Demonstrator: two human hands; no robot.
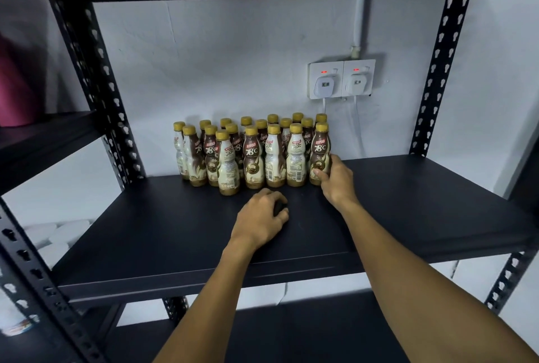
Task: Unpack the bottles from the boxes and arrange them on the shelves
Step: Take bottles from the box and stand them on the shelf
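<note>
My right hand (335, 179) grips the end bottle (320, 152) of the front row. The thumb lies across its lower front and the fingers wrap behind it, and the bottle stands upright on the black metal shelf (145, 231).

It is the rightmost of a cluster of Kopiko 78°C coffee bottles (250, 155). All have gold caps and all stand upright in close rows near the back of the shelf, against the white wall. One bottle (228, 164), left of centre, stands a little forward of the others.

My left hand (262, 214) rests on the shelf just in front of the cluster, apart from the bottles. Its fingers are curled over a dark patch. I cannot tell whether that is shadow or something held.

Behind the bottles and to their right, a double wall socket (341, 80) carries two white plugs, a red light glowing above each. Slotted black uprights (440, 71) frame the rack on both sides. At far left, on a neighbouring shelf, sits a blurred pink object (14, 85).
</note>
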